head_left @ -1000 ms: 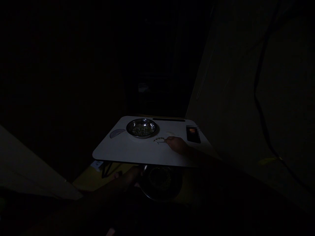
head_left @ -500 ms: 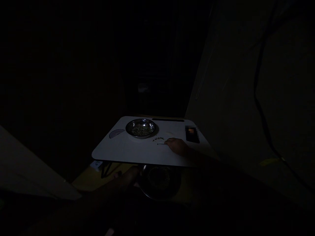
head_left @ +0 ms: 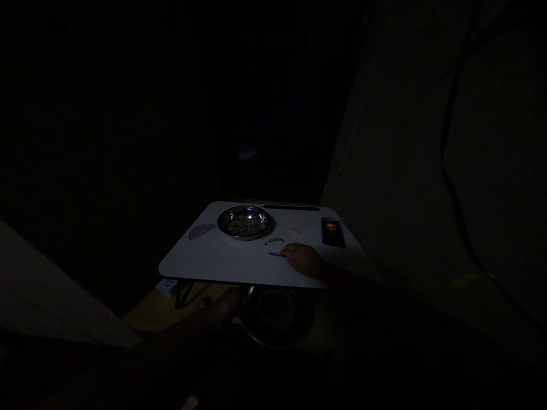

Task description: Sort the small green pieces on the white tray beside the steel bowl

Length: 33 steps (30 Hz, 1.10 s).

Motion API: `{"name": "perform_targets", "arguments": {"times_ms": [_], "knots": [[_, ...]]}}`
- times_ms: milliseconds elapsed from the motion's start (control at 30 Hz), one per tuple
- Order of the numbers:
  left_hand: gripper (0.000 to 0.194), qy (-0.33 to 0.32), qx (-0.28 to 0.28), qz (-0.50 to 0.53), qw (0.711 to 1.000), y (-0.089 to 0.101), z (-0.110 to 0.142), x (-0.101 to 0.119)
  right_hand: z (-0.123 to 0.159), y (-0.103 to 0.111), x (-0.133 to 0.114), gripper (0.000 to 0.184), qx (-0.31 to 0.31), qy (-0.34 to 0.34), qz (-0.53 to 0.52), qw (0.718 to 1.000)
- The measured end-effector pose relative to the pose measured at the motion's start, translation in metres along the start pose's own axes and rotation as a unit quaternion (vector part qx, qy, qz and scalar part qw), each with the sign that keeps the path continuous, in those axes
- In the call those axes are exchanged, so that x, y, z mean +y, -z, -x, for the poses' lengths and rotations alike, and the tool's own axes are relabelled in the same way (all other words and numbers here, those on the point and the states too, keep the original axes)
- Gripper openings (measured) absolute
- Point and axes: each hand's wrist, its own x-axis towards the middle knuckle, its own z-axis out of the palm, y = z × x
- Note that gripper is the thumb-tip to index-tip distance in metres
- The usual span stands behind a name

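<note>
The scene is very dark. A small white table (head_left: 213, 263) carries a steel bowl (head_left: 244, 222) with small greenish grains in it. A little scatter of grains (head_left: 274, 241) lies on the tabletop to the bowl's right. My right hand (head_left: 304, 260) rests on the table just behind that scatter, fingers curled, with a thin pale sliver (head_left: 276, 253) poking out at its fingertips. My left hand (head_left: 222, 310) is below the table's near edge, gripping the rim of a second steel bowl (head_left: 277, 316) that also has grains in it.
A dark phone (head_left: 333, 232) with a lit screen lies at the table's right rear. A slot (head_left: 291, 208) runs along the far edge, and a grey half-round mark (head_left: 201, 231) sits at the left. A pale wall rises on the right.
My right hand has drawn back toward the near edge of the table, pulling away from the scattered grains. The left hand and lower bowl have stayed put.
</note>
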Motion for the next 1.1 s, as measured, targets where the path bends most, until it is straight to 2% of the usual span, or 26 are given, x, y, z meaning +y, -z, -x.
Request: {"name": "perform_targets", "arguments": {"times_ms": [167, 333, 467, 633, 833, 1100], "knots": [[0.014, -0.022, -0.013, -0.007, 1.0, 0.001, -0.005, -0.004, 0.008, 0.003, -0.011, 0.03, -0.002, 0.021, -0.005, 1.0], [0.014, 0.018, 0.01, -0.001, 1.0, -0.003, 0.004, 0.005, 0.016, 0.005, -0.015, 0.029, -0.013, 0.021, -0.007, 1.0], [0.016, -0.002, -0.004, 0.0, 1.0, -0.005, 0.01, 0.01, 0.021, 0.008, -0.016, 0.03, -0.021, 0.03, -0.009, 0.999], [0.009, -0.013, -0.007, -0.005, 1.0, -0.003, 0.005, 0.005, 0.025, 0.015, -0.022, 0.031, -0.017, 0.052, -0.034, 0.998], [0.012, -0.007, -0.016, -0.002, 1.0, 0.0, 0.002, 0.003, 0.027, 0.02, -0.037, 0.027, -0.011, 0.078, -0.044, 0.996], [0.003, 0.001, 0.042, 0.007, 0.999, -0.007, 0.011, 0.01, 0.03, 0.028, -0.057, 0.026, -0.021, 0.132, -0.031, 0.991]]}}
